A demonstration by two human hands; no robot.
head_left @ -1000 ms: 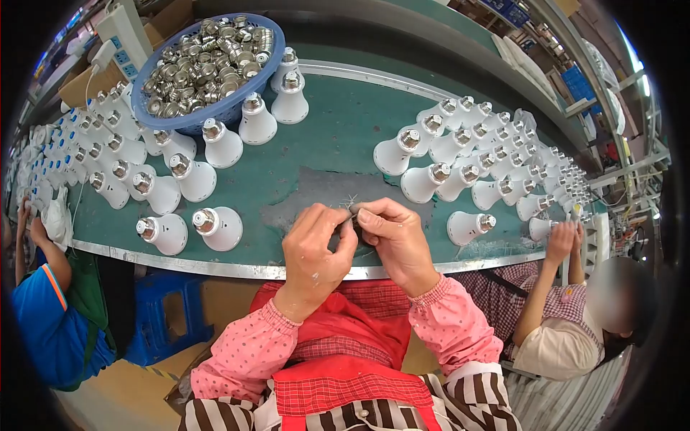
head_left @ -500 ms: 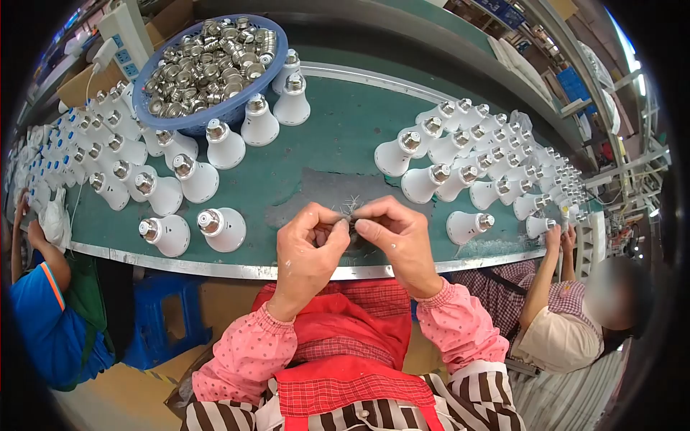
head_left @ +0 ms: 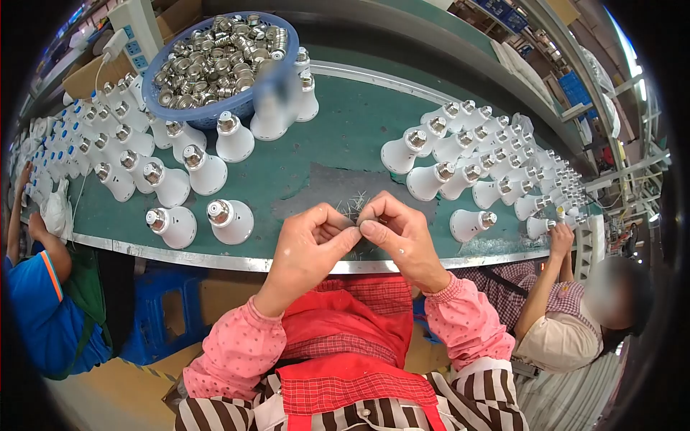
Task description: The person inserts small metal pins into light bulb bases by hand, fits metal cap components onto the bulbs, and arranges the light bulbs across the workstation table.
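Near the front edge of the bench, my left hand (head_left: 307,253) and my right hand (head_left: 402,238) meet fingertip to fingertip. Both are closed in a pinch, and whatever lies between the fingers is too small or hidden to make out. Just behind the fingertips is a small heap of thin metal pins (head_left: 352,204), partly covered by my hands, on a worn dark grey patch (head_left: 316,188) of the bench. To the left stand two white LED bulbs with metal screw caps, the nearer one a bulb (head_left: 231,223). A single bulb (head_left: 471,225) leans to the right.
A blue basket (head_left: 162,108) full of metal screw caps (head_left: 215,65) sits at the back left. Many bulbs stand in groups on both sides of the green bench (head_left: 345,108). One co-worker (head_left: 54,302) is at the left, another (head_left: 560,316) at the right. A power strip (head_left: 133,32) stands behind the basket.
My fingertips have come closer together, and my left wrist has shifted slightly left and down. The bench and basket appear a little further right, as the view has moved slightly.
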